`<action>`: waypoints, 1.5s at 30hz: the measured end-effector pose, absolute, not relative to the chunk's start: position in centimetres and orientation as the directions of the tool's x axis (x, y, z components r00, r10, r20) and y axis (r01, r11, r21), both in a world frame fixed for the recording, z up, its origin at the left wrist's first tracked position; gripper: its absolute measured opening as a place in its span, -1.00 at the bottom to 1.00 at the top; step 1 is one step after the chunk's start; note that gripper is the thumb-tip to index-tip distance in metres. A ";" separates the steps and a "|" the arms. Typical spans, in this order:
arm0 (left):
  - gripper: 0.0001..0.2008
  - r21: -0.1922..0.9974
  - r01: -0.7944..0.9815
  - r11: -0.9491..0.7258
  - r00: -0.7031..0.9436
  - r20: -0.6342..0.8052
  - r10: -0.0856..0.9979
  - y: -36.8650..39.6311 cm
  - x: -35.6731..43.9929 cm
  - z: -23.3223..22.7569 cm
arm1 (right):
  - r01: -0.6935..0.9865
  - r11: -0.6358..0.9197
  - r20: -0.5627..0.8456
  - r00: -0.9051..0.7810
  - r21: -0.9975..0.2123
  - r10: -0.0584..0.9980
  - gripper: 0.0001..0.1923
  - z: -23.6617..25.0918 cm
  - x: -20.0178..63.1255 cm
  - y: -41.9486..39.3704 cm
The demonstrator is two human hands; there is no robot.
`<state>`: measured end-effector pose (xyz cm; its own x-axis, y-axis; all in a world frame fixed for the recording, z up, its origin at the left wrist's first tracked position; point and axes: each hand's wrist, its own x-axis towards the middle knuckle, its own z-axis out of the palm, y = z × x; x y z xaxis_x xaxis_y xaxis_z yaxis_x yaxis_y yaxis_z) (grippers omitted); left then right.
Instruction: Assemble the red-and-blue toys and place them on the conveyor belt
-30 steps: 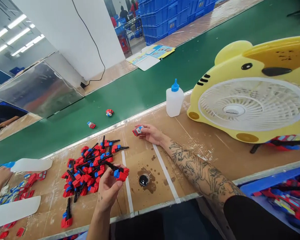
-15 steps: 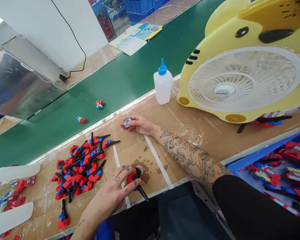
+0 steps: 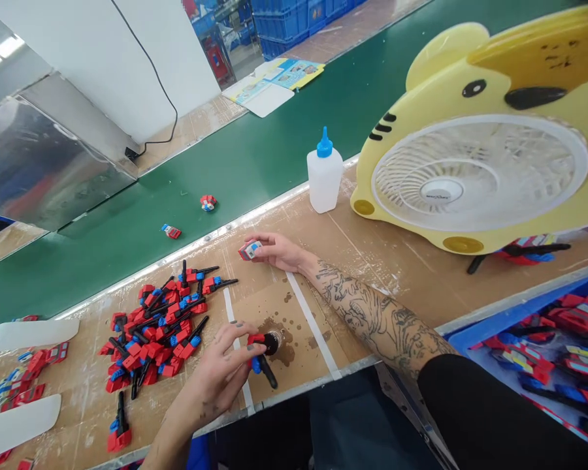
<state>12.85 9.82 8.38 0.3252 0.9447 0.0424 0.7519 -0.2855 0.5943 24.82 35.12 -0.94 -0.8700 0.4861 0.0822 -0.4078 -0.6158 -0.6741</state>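
My left hand (image 3: 220,369) pinches a red and blue toy arm piece with a black rod (image 3: 264,371) between thumb and fingers. That piece is right beside a small round pot of dark liquid (image 3: 273,341), on a stained patch of the bench; whether it touches the pot I cannot tell. Farther off, my right hand (image 3: 281,251) rests low over the bench, its fingers closed around a red, white and blue toy body piece (image 3: 249,249). Left of my left hand lies a heap of red and blue toy parts with black rods (image 3: 161,333).
A white squeeze bottle (image 3: 325,179) stands near the green belt (image 3: 255,156). On the right a yellow animal-shaped fan (image 3: 436,222) leans over the bench. Two small toy pieces (image 3: 208,202) lie on the belt. A blue bin (image 3: 470,339) of toys sits at lower right.
My left hand has drawn slightly left and turned the arm piece, so the pot beside it shows more. My right hand keeps its piece, now tilted a little. The whole view has shifted slightly.
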 end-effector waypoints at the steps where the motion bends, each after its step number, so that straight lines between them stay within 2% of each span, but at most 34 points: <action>1: -0.59 0.684 0.698 -0.213 0.231 0.066 0.971 9.9 12.5 7.9 | -0.415 -0.606 0.098 -0.869 -0.679 0.485 -0.49 -0.9 24.8 34.9; 3: -0.68 0.843 0.532 -0.075 -0.019 0.101 0.995 10.6 12.0 6.7 | -0.413 -0.580 0.111 -0.868 -0.702 0.483 -0.43 -0.8 24.8 34.2; 5: -0.69 0.948 0.317 -0.033 -0.272 0.124 0.954 12.1 11.5 5.4 | -0.391 -0.552 0.109 -0.874 -0.737 0.473 -0.41 -0.8 24.8 33.7; 7: -0.63 0.988 0.122 -0.090 -0.459 0.137 0.878 14.0 11.1 4.4 | -0.375 -0.536 0.115 -0.883 -0.756 0.455 -0.40 -0.9 24.9 33.4; 10: -0.56 0.984 -0.053 -0.172 -0.587 0.109 0.802 16.6 10.6 3.6 | -0.380 -0.525 0.120 -0.879 -0.761 0.462 -0.38 -1.1 24.9 33.3; 14: -0.52 0.981 -0.111 -0.161 -0.554 0.073 0.829 18.2 10.5 3.4 | -0.386 -0.488 0.117 -0.862 -0.783 0.494 -0.37 -1.4 24.8 33.4; 17: -0.52 0.991 -0.063 -0.119 -0.515 0.070 0.854 18.8 10.4 3.3 | -0.364 -0.428 0.119 -0.857 -0.827 0.501 -0.36 -1.5 24.7 33.3; 20: -0.50 0.998 -0.006 -0.057 -0.522 0.046 0.852 19.3 10.3 2.9 | -0.323 -0.305 0.128 -0.845 -0.896 0.519 -0.36 -1.5 24.7 33.1; 23: -0.51 0.999 -0.027 -0.042 -0.548 0.021 0.836 19.7 10.5 2.4 | -0.251 -0.083 0.160 -0.803 -0.964 0.574 -0.38 -1.2 24.7 32.5; 26: -0.54 0.994 -0.069 -0.080 -0.570 0.026 0.821 20.0 11.4 2.3 | -0.101 0.244 0.241 -0.714 -0.965 0.657 -0.40 -0.5 24.6 31.4; 29: -0.59 0.986 -0.102 -0.134 -0.601 0.046 0.798 20.3 12.3 2.5 | 0.044 0.535 0.387 -0.641 -0.844 0.663 -0.45 0.3 24.5 30.2; 32: -0.66 0.970 -0.138 -0.198 -0.647 0.064 0.760 20.7 12.3 2.9 | 0.094 0.691 0.503 -0.618 -0.716 0.605 -0.48 1.0 23.7 29.7; 35: -0.67 0.958 -0.159 -0.240 -0.673 0.073 0.736 20.7 11.5 3.2 | 0.101 0.751 0.545 -0.626 -0.652 0.557 -0.48 1.5 22.4 29.5; 39: -0.71 0.947 -0.165 -0.275 -0.676 0.094 0.731 20.3 10.1 3.6 | 0.060 0.767 0.565 -0.640 -0.639 0.521 -0.49 1.8 20.5 29.3; 42: -0.73 0.954 -0.144 -0.262 -0.674 0.099 0.732 20.2 9.3 3.9 | 0.040 0.743 0.554 -0.639 -0.668 0.533 -0.48 1.9 19.7 29.5; 45: -0.62 0.966 -0.126 -0.225 -0.640 0.094 0.762 20.2 8.5 4.3 | 0.007 0.651 0.496 -0.642 -0.759 0.585 -0.44 1.8 19.8 30.2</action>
<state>8.46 20.23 4.32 -0.6403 0.7623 0.0940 -0.1256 -0.2246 0.9663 19.77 30.24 1.78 -0.6420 0.5849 0.4957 0.0074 0.6512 -0.7589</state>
